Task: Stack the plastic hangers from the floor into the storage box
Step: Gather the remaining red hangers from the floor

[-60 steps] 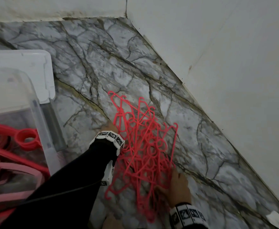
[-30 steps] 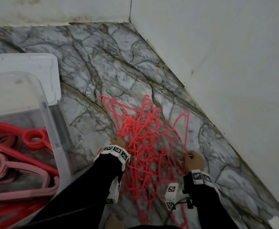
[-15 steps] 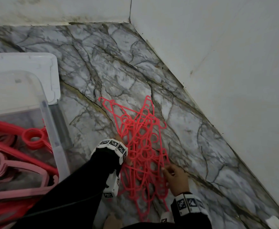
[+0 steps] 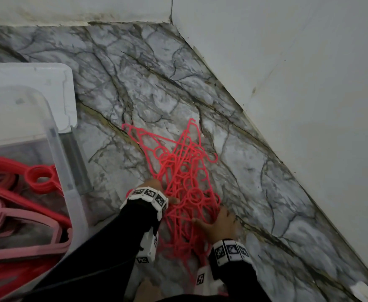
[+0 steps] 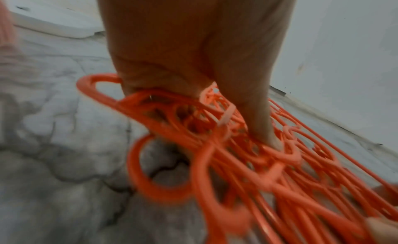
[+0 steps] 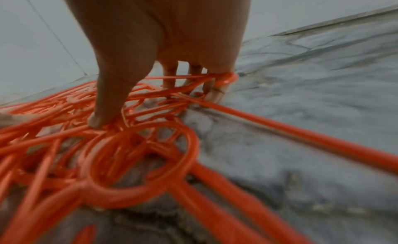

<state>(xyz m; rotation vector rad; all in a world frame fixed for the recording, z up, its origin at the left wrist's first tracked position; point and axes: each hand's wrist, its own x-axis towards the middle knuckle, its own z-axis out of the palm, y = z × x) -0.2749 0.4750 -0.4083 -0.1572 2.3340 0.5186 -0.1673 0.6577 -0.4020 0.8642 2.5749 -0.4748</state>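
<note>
A tangled bundle of thin red plastic hangers point(image 4: 185, 171) lies on the marble floor point(image 4: 135, 83). My left hand point(image 4: 157, 188) grips the bundle's left side; in the left wrist view the thumb point(image 5: 258, 128) lies on top of the hangers point(image 5: 237, 154) and the fingers reach under. My right hand point(image 4: 220, 223) holds the near right side; its thumb point(image 6: 103, 114) presses on the hangers point(image 6: 129, 154) while the fingers point(image 6: 213, 92) hook through them. The clear storage box point(image 4: 54, 136) stands at the left with red hangers point(image 4: 41, 175) and pink hangers point(image 4: 26, 236) in it.
A white lid point(image 4: 37, 70) lies behind the box. White walls point(image 4: 287, 83) close the floor at the back and along the right, meeting in a corner. A white scrap point(image 4: 361, 290) lies at the bottom right. Bare floor separates the bundle from the box.
The spread-out hangers have been drawn together into a narrower bundle. My right hand came in from the bundle's right edge to its near right side. The left hand stayed at the left side.
</note>
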